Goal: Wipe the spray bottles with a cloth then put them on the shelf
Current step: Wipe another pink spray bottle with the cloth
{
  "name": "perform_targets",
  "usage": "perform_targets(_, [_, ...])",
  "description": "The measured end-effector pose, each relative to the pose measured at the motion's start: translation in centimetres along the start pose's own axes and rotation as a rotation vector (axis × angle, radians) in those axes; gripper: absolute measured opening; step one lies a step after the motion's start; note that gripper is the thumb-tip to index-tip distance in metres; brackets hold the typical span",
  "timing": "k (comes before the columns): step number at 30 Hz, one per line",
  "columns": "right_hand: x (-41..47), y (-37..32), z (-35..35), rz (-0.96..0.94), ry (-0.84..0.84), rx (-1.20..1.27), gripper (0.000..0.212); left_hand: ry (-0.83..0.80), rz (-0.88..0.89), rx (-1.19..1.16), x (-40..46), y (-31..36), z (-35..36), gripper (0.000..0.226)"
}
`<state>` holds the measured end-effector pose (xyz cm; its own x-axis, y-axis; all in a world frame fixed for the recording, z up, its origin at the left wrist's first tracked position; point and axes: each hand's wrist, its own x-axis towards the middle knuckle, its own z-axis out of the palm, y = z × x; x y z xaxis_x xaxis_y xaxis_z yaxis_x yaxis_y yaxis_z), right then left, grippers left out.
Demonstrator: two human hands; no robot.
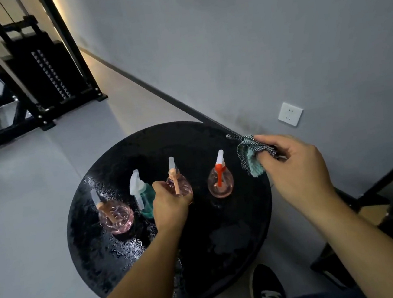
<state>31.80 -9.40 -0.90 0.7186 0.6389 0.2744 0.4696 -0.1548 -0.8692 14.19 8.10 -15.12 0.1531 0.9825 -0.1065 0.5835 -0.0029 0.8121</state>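
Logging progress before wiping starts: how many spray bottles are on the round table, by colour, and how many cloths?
Pink bottles: 3
Teal bottle: 1
Cloth: 1, held in the right hand
Total: 5
The left hand grips the middle pink bottle.

Four upright spray bottles in a row; crumpled cloth beside.

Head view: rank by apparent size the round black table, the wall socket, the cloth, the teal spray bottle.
1. Round black table, largest by far.
2-3. Checked grey-and-teal cloth, bunched in the right hand, and translucent teal spray bottle, partly hidden by the left hand: too alike to rank.
4. White wall socket, farther away.
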Motion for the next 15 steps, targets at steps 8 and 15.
perform_targets(8, [0.7, 0.5, 0.5, -0.004, -0.004, -0.029, 0.029, 0.014, -0.05, -0.013, 1.1, -0.8, 1.4, 0.062])
perform_targets(15, [0.8, 0.8, 0.7, -0.003, -0.018, -0.04, 0.029, -0.009, -0.059, -0.031, 1.3, -0.7, 1.8, 0.071])
